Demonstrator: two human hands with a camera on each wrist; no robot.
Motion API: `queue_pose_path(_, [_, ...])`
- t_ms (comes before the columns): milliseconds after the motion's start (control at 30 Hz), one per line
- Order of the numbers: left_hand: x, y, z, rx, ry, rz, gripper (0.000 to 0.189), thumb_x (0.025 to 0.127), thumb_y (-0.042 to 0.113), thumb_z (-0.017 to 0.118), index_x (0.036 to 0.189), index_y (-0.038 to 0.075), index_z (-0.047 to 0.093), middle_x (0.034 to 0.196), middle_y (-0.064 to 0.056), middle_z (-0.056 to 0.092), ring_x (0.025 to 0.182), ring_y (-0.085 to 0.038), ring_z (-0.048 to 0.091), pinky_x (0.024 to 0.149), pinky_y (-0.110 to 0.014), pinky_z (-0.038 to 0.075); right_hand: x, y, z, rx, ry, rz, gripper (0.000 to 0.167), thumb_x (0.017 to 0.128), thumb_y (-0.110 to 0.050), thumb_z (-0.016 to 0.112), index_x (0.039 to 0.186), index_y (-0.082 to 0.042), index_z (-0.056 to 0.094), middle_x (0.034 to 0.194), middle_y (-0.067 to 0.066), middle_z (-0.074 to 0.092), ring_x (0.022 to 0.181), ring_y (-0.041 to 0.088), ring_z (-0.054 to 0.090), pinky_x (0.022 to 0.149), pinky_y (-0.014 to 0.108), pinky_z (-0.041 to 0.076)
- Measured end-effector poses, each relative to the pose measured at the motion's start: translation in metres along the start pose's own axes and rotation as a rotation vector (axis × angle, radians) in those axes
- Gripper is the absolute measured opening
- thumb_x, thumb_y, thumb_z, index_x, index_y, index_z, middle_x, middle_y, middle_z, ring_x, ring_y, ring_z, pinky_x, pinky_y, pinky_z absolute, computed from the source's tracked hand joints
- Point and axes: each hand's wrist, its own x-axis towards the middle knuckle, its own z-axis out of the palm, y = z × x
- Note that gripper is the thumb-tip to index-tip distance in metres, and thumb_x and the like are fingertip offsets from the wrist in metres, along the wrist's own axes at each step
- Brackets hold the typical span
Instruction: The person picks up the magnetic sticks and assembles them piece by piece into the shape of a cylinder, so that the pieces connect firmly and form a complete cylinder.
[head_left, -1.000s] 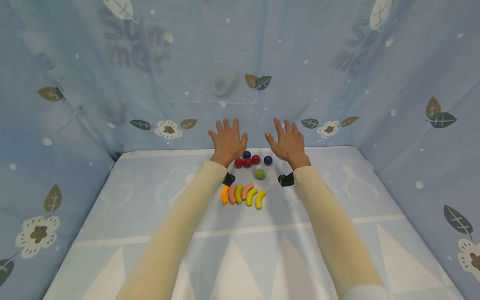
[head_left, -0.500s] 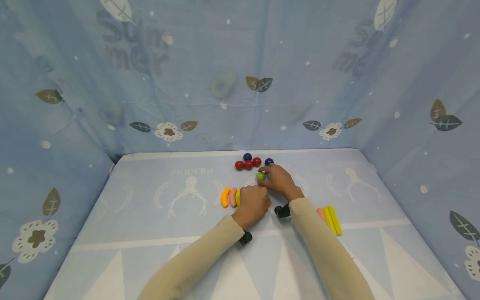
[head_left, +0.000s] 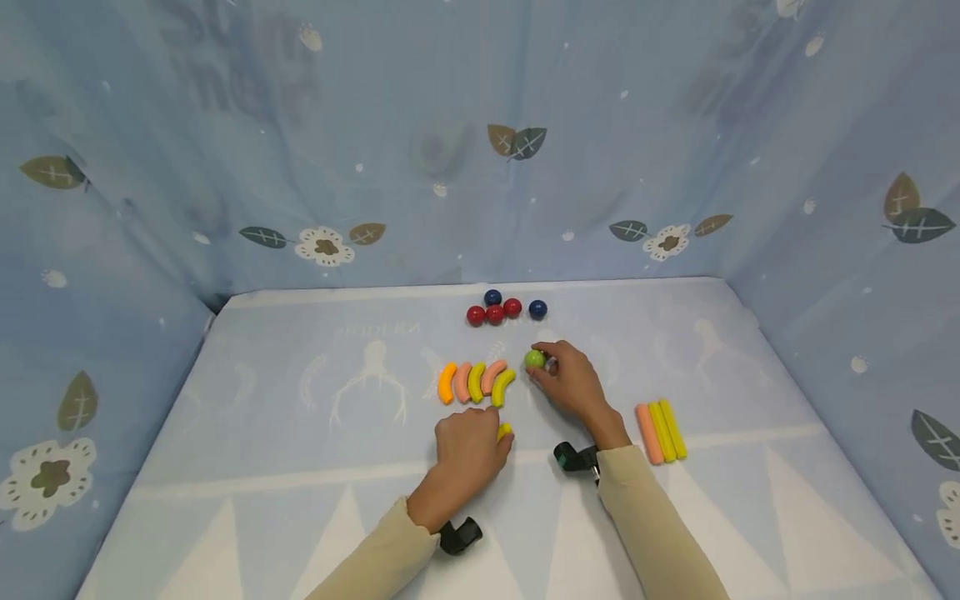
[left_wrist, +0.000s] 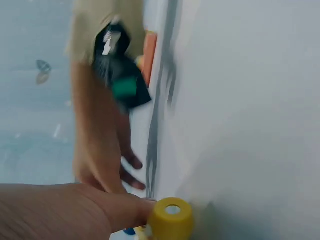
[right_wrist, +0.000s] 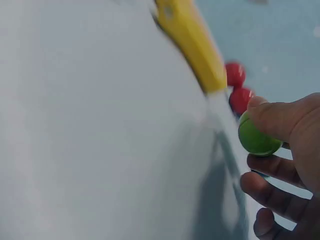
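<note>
My left hand (head_left: 468,450) grips a yellow curved piece (head_left: 504,431) shaped like a small banana. Most of the piece is hidden under the fingers; its round end (left_wrist: 172,220), with a small pale hole, shows beside the thumb in the left wrist view. Between thumb and forefinger, my right hand (head_left: 573,379) pinches a green ball (head_left: 535,358), its other fingers loosely bent in the right wrist view. Just beyond the left hand lies a row of curved pieces: orange (head_left: 446,383), pink (head_left: 462,382), olive-yellow (head_left: 476,382), pink (head_left: 492,377) and yellow (head_left: 502,388).
Red balls (head_left: 495,315) and two dark blue balls (head_left: 537,309) sit near the table's back edge. Right of the right wrist, one pink stick (head_left: 649,434) and two yellow sticks (head_left: 667,429) lie side by side. Blue printed curtains (head_left: 450,167) enclose the cloth-covered table (head_left: 247,450).
Both hands came down from above the balls. The left took the rightmost yellow curved piece and drew it nearer; the right took the green ball and shifted it slightly right.
</note>
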Motion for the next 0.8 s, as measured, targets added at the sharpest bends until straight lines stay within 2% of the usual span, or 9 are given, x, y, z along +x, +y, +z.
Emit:
queue_pose_path(200, [-0.02, -0.018, -0.001, -0.15, 0.038, 0.031, 0.028, 0.085, 0.037, 0.077, 0.075, 0.016, 0.061, 0.061, 0.005, 0.048, 0.048, -0.018, 0.049, 0.042, -0.03, 0.034, -0.039, -0.015, -0.003, 0.106, 0.029, -0.111, 0.039, 0.085, -0.015, 0.079, 0.121, -0.006, 0.067, 0.097, 0.002, 0.063, 0.076, 0.017, 0.058, 0.069, 0.035, 0.047])
queue_pose_path(400, [-0.025, -0.025, 0.003, -0.183, 0.065, 0.052, 0.025, 0.085, 0.036, 0.078, 0.079, 0.016, 0.063, 0.065, 0.006, 0.051, 0.051, -0.019, 0.054, 0.044, -0.03, 0.037, -0.067, -0.024, 0.006, 0.177, 0.02, -0.21, 0.041, 0.083, -0.011, 0.08, 0.122, -0.004, 0.066, 0.094, -0.001, 0.062, 0.073, 0.018, 0.057, 0.062, 0.03, 0.045])
queue_pose_path(600, [-0.023, -0.03, 0.003, -0.209, 0.089, 0.048, 0.024, 0.084, 0.034, 0.078, 0.08, 0.016, 0.064, 0.067, 0.006, 0.052, 0.053, -0.018, 0.054, 0.044, -0.029, 0.037, -0.075, -0.027, 0.015, 0.203, 0.019, -0.255, 0.044, 0.081, -0.011, 0.082, 0.122, -0.005, 0.065, 0.095, -0.001, 0.063, 0.072, 0.015, 0.057, 0.062, 0.029, 0.045])
queue_pose_path(800, [-0.02, -0.032, 0.007, -0.187, 0.089, 0.041, 0.023, 0.085, 0.036, 0.077, 0.085, 0.016, 0.066, 0.069, 0.005, 0.051, 0.054, -0.018, 0.054, 0.044, -0.029, 0.037, -0.076, -0.026, 0.021, 0.219, -0.012, -0.288, 0.041, 0.081, -0.01, 0.082, 0.119, -0.006, 0.066, 0.098, -0.004, 0.062, 0.075, 0.014, 0.058, 0.065, 0.03, 0.047])
